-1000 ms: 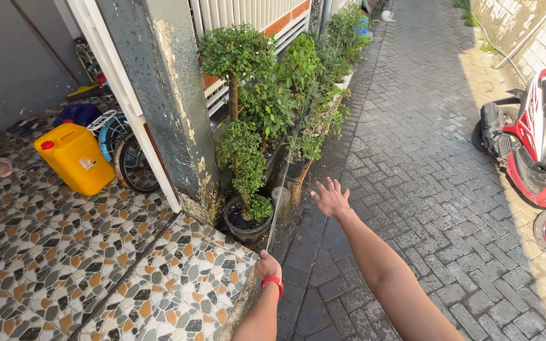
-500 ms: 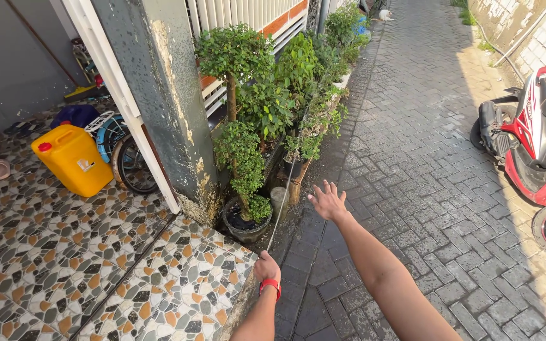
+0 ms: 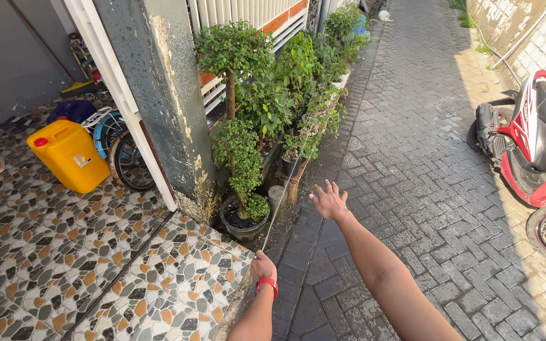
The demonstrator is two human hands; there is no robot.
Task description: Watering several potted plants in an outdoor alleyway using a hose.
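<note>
A thin jet of water (image 3: 280, 201) leaves the closed left hand (image 3: 263, 267), low in the middle of the frame, and climbs up and to the right toward the potted plants (image 3: 266, 95) along the fence. The fingers are curled tight around whatever feeds the jet; a nozzle or hose end is hidden inside the fist, so I cannot tell which. A red wristband (image 3: 266, 284) sits just below that hand. The right hand (image 3: 329, 201) is held out in the air over the paving, fingers spread wide, holding nothing.

Judging by the ground, the watering is well along: the brick paving (image 3: 412, 189) beside the pots is dark and wet, and the round black pot (image 3: 242, 225) at the foot of the pillar (image 3: 165, 107) looks damp. The plants farther up the lane, toward the top centre, may still need water.

At left, on the patterned tile floor (image 3: 64, 265), stand a yellow jerry can (image 3: 69, 155) and a bicycle wheel (image 3: 127, 165). A red and white scooter (image 3: 538, 151) is parked at the right edge, well apart from the spray.
</note>
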